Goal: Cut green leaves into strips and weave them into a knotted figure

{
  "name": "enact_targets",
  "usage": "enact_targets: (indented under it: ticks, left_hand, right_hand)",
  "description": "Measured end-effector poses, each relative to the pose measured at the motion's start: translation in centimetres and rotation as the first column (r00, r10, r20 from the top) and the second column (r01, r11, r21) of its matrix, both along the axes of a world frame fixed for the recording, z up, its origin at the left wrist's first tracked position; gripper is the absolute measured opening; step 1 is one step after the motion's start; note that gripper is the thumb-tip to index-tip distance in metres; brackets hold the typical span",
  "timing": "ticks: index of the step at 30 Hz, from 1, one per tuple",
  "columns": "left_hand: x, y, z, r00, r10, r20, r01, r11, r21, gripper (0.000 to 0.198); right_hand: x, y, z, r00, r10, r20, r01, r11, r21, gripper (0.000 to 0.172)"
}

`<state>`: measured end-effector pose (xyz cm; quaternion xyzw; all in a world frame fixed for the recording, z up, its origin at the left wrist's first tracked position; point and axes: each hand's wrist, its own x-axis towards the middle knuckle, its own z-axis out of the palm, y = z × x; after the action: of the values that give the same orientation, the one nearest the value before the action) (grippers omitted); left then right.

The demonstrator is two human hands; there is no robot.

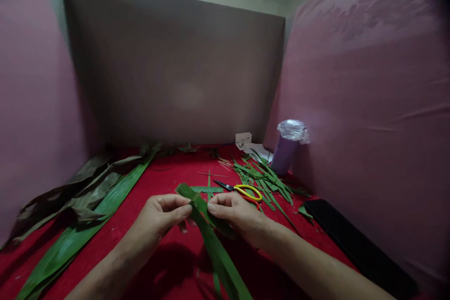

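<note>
Now: both hands pinch one leaf strip (215, 243), front centre of the red-covered table (168, 168)

Left hand (161, 218): thumb and forefinger are closed on the strip's upper end from the left. The other fingers curl loosely underneath.

Right hand (234, 213): thumb and forefinger tips are closed on the same end from the right. The two hands' fingertips nearly meet across the leaf.

Strip: green, long and narrow. The upper end looks bent over between the two pinches; the exact fold is not clear. From the pinch it runs down between the wrists toward the table's front edge and leaves view at the bottom. Cannot tell whether the lower part touches the cloth.

Surroundings:
- Yellow-handled scissors (242, 191) lie flat just behind the right hand, blades pointing left.
- Two short strips (207, 189) lie crossed beside the blades.
- A heap of cut green strips (267, 178) sits toward the back right corner.
- A purple cup (285, 154) stands past the heap, near the right wall, with crinkled clear film over its top.
- White paper slips (243, 139) lie at the back edge.
- A flat black object (351, 239), unidentified, lies along the right edge.
- Long broad leaves (87, 225), some green and some dried brown, run along the left edge from the front left toward the back.
</note>
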<state>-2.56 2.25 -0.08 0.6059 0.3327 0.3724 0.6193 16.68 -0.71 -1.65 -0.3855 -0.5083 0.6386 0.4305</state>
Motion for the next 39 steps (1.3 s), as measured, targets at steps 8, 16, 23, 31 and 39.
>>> enact_targets:
  ticks: [8,16,23,31,39]
  left_hand:
    - [0.3,-0.2,0.0,0.998,0.06,-0.016,-0.061,0.997,-0.038,0.011]
    - [0.0,-0.4,-0.3,0.999,0.047,0.019,-0.046,0.998,-0.045,0.007]
    - [0.3,-0.5,0.2,0.994,0.096,-0.054,-0.097,0.995,-0.014,0.01]
    - [0.4,-0.6,0.3,0.995,0.085,-0.047,-0.085,0.996,-0.001,0.012]
    - [0.5,-1.1,1.1,0.998,0.039,-0.057,-0.039,0.999,0.0,0.007]
  right_hand:
    - [0.4,-0.1,-0.7,0.986,-0.113,-0.123,0.12,0.991,0.052,0.033]
    - [0.3,-0.3,-0.8,0.981,-0.149,-0.128,0.156,0.987,0.04,0.031]
    - [0.6,-0.3,-0.8,0.994,-0.091,-0.061,0.094,0.994,0.05,0.03]
    - [0.9,-0.4,-0.9,0.997,-0.055,-0.06,0.058,0.997,0.049,0.025]
    - [0.9,-0.2,-1.0,0.997,-0.055,-0.046,0.057,0.997,0.049,0.025]
